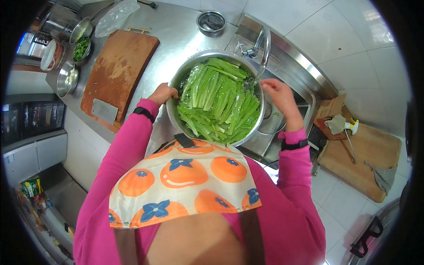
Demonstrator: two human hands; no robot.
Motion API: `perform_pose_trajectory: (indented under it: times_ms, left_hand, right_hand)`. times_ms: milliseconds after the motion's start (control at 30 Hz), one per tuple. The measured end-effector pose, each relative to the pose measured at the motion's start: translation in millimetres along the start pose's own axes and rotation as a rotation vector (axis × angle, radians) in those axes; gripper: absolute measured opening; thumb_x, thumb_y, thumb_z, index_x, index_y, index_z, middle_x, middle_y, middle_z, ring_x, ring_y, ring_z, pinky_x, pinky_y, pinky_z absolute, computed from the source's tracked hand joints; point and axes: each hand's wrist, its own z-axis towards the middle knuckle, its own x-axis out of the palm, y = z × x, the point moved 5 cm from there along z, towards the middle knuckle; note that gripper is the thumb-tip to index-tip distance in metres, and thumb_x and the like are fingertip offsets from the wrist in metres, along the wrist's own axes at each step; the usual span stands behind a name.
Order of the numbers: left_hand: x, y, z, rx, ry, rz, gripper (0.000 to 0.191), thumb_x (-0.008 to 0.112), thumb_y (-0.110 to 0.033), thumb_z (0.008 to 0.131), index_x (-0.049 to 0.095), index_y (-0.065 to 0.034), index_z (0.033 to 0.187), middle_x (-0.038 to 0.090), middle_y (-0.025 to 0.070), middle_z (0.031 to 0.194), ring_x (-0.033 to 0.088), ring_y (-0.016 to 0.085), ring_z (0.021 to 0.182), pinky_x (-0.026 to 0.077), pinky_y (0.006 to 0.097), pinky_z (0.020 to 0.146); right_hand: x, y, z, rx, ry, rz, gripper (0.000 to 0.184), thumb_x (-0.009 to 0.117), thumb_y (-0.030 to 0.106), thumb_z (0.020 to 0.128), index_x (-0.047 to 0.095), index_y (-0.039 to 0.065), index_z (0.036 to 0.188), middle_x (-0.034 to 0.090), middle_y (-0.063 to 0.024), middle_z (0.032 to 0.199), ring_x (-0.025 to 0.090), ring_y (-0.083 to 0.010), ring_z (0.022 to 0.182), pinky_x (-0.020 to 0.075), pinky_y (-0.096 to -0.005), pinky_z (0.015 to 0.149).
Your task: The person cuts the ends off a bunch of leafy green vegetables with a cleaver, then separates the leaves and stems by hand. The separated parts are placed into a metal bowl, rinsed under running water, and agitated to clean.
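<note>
A large round metal basin (pixel 173 121) holds cut green leafy vegetables (pixel 220 99) in water, partly over the sink. At its left rim my left hand (pixel 163 94) grips the edge with curled fingers. My right hand (pixel 277 96) is at the right rim, fingers bent; whether it grips the rim cannot be told. The curved metal faucet (pixel 267 49) reaches over the basin's upper right edge, close to my right hand, and water seems to run from it. Left of my left hand lies a thick wooden cutting board (pixel 122 66) with a cleaver (pixel 104 110) on its near end.
A small metal bowl with dark contents (pixel 211 24) stands behind the basin. Bowls of chopped greens (pixel 81 49) and pale pieces (pixel 68 79) line the counter's left side, beside a plastic bag (pixel 116 18). The sink (pixel 265 145) lies under the basin's right side; a wooden board (pixel 371 149) is farther right.
</note>
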Motion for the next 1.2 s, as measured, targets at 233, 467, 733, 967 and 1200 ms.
perform_pose_trajectory:
  times_ms: [233,467,733,967,1200]
  left_hand:
    - [-6.4,11.9,-15.0,-0.063,-0.026,-0.117,0.033,0.07,-0.018,0.065,0.069,0.0086,0.084,0.067,0.0139,0.074,0.061,0.024,0.065,0.049,0.0357,0.065]
    - [-5.0,7.9,-25.9,-0.062,-0.008,-0.163,0.032,0.068,-0.014,0.068,0.068,0.0077,0.092,0.068,0.012,0.077,0.063,0.022,0.069,0.051,0.0331,0.07]
    - [-5.9,5.1,-32.2,-0.039,-0.022,-0.206,0.021,0.066,-0.01,0.075,0.068,0.0042,0.091,0.066,0.0054,0.076,0.06,0.014,0.07,0.047,0.0291,0.069]
    - [-6.2,-2.1,-36.9,-0.072,-0.03,-0.128,0.027,0.068,-0.013,0.072,0.069,0.0058,0.092,0.066,0.0072,0.077,0.059,0.017,0.072,0.048,0.0313,0.071]
    - [-7.9,-10.5,-38.6,-0.011,-0.04,-0.095,0.026,0.07,-0.017,0.07,0.07,0.0049,0.084,0.065,0.0068,0.074,0.057,0.017,0.067,0.045,0.0335,0.063]
  right_hand:
    - [-7.9,-34.5,88.4,-0.002,0.086,0.279,0.031,0.063,0.017,0.098,0.067,0.004,0.126,0.071,-0.0061,0.114,0.066,-0.014,0.098,0.0519,-0.0294,0.087]
    - [40.5,-16.3,168.4,-0.174,0.285,0.249,0.063,0.065,0.031,0.097,0.044,0.0,0.148,0.067,-0.0117,0.122,0.067,-0.0178,0.101,0.0527,-0.0318,0.081]
    - [71.3,-27.8,201.4,0.062,0.4,0.421,0.073,0.064,0.036,0.097,0.034,0.0,0.154,0.062,-0.0095,0.13,0.059,-0.0149,0.114,0.0423,-0.0353,0.095]
    - [73.2,-38.9,185.9,0.087,0.435,0.863,0.048,0.056,0.031,0.104,0.052,0.002,0.141,0.057,-0.0093,0.135,0.055,-0.0235,0.128,0.0419,-0.0307,0.104]
    - [27.1,-75.4,89.8,0.099,0.171,0.505,0.046,0.052,0.036,0.105,0.053,0.004,0.139,0.064,-0.0101,0.128,0.064,-0.0173,0.104,0.0518,-0.0317,0.091]
